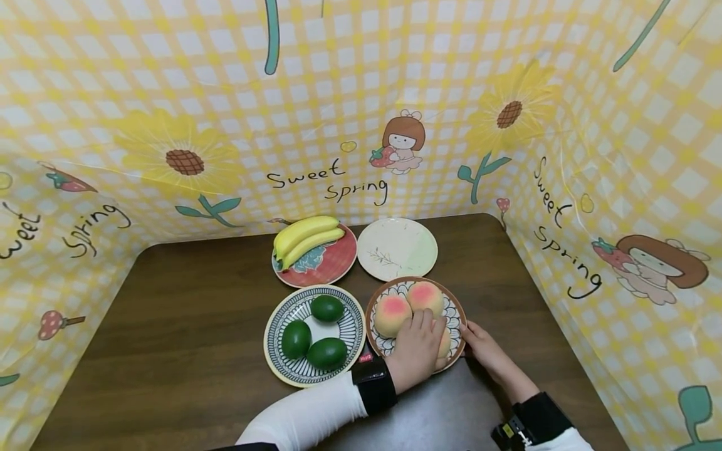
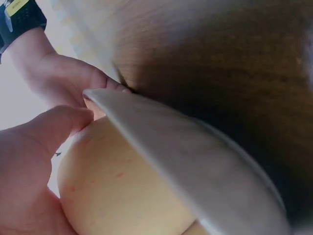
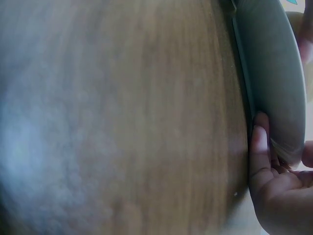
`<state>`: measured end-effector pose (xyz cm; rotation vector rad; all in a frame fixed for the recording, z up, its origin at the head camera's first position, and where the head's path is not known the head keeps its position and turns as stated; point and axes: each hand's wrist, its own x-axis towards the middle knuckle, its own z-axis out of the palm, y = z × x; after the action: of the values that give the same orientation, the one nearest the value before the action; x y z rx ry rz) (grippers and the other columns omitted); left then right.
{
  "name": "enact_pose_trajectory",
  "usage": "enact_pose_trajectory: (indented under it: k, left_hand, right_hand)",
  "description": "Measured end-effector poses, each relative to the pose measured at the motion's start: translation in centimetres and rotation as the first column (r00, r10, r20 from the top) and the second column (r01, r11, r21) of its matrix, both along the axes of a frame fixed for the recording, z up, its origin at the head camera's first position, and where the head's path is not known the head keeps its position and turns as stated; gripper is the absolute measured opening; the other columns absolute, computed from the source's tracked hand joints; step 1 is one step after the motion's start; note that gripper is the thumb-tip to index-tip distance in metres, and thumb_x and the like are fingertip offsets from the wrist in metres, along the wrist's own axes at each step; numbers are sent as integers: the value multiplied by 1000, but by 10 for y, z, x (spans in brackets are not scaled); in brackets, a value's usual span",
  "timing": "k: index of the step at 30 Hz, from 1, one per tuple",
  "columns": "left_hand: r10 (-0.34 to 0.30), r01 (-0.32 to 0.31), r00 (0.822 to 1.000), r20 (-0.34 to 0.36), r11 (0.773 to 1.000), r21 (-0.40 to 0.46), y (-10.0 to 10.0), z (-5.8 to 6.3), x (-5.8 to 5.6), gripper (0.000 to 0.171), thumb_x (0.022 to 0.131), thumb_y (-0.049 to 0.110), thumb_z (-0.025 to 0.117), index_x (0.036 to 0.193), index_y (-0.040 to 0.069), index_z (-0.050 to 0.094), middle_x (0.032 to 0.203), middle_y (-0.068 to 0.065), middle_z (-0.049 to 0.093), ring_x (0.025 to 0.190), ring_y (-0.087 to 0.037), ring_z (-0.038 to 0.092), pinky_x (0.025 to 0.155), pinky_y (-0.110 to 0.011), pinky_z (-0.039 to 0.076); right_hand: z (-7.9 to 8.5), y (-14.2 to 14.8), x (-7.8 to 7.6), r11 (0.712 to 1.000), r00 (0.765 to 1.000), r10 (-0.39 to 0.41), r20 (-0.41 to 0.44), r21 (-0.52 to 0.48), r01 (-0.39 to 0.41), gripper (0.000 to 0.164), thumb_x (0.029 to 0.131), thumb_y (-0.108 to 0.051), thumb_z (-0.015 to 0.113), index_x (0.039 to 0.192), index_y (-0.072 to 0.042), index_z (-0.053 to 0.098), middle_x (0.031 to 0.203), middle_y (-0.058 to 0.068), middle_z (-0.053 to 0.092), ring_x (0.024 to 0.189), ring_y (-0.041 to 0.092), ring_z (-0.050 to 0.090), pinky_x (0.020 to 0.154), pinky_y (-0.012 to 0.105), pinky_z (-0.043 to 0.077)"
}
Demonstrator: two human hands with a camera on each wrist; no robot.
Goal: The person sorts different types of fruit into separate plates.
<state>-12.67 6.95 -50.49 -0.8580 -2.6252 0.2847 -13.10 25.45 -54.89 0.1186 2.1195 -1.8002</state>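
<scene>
A brown-rimmed plate [image 1: 460,307] with a petal pattern carries peaches. Two of them, a left peach [image 1: 393,315] and a back peach [image 1: 425,295], show pink tops. My left hand [image 1: 416,351] reaches over the plate and grips another peach [image 2: 117,181] at its front right, largely covered by the hand in the head view. On the plate's right side, my right hand [image 1: 489,352] pinches the rim, thumb above and fingers underneath. From the right wrist, the plate's pale underside [image 3: 274,73] appears with fingers [image 3: 260,147] against its lower edge.
Left of the peaches, a blue-patterned plate [image 1: 272,341] holds three dark green oval fruits [image 1: 327,354]. Behind it, bananas [image 1: 307,238] lie on a red plate [image 1: 338,266]. A pale plate [image 1: 397,250] sits at the back right. Yellow checked cloth [image 1: 316,125] walls the wooden table [image 1: 186,326].
</scene>
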Motion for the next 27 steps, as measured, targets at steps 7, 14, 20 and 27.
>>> enact_pose_trajectory:
  k: [7, 14, 20, 27]
  left_hand:
    - [11, -10, 999, 40, 999, -39, -3, 7, 1, 77, 74, 73, 74, 128, 22, 55, 108, 3, 56, 101, -12, 51, 73, -22, 41]
    - [-16, 19, 998, 55, 999, -50, -8, 11, 2, 78, 76, 75, 72, 130, 22, 53, 110, 3, 57, 101, -11, 52, 76, -22, 43]
    - [-51, 58, 986, 159, 998, -39, -15, 22, 4, 80, 84, 72, 67, 143, 22, 49, 125, 0, 59, 112, -13, 55, 83, -23, 48]
    - [-140, 112, 943, 302, 988, 108, -35, 54, 2, 80, 87, 58, 74, 149, 17, 47, 140, -8, 59, 129, -20, 57, 96, -32, 54]
  right_hand:
    - [1, -3, 0, 1000, 1000, -4, 3, -21, 4, 49, 112, -16, 34, 146, 20, 33, 104, 8, 68, 82, 2, 63, 77, 21, 54]
    - [2, -2, 0, 1000, 1000, 1, 5, -12, -1, 50, 112, -16, 34, 146, 20, 31, 105, 9, 67, 82, 2, 63, 75, 21, 55]
    - [3, 0, 0, 1000, 1000, 4, 5, -9, -4, 51, 112, -17, 33, 147, 20, 29, 110, 12, 67, 83, 2, 64, 75, 22, 55]
    - [4, 4, 0, 999, 998, -19, 54, -41, 21, 53, 112, -19, 33, 149, 19, 26, 119, 18, 63, 90, 3, 64, 77, 22, 57]
